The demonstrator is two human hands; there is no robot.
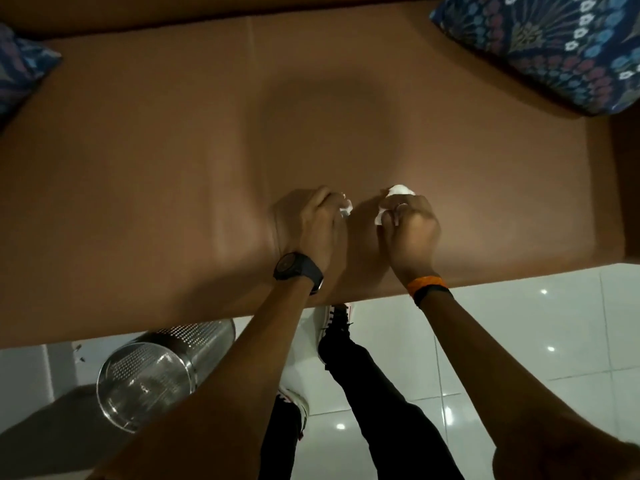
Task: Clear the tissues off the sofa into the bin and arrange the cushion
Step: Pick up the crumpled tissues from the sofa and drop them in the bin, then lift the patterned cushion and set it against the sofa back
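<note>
Two hands are showing over the seat: the left hand [317,221] and the right hand [410,228]. Two white tissues are showing, one tissue [346,207] at the left fingers and one crumpled tissue [398,192] in the right. Two patterned cushions are lying on one brown sofa [156,168]: a blue cushion [540,46] at the right end and another cushion [20,71] at the left edge. One metal bin [152,372] is standing on the floor. Two shoes are showing, a nearer shoe [296,407] and a farther shoe [332,317]. One black watch [298,270] is sitting on the left wrist, and two bands, an orange band [426,284] and a black band [433,294], are circling the right.

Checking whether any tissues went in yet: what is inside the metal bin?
The metal bin looks empty: only its shiny inside shows, no tissue. The left forearm covers its right edge. Both hands hold tissues.
</note>
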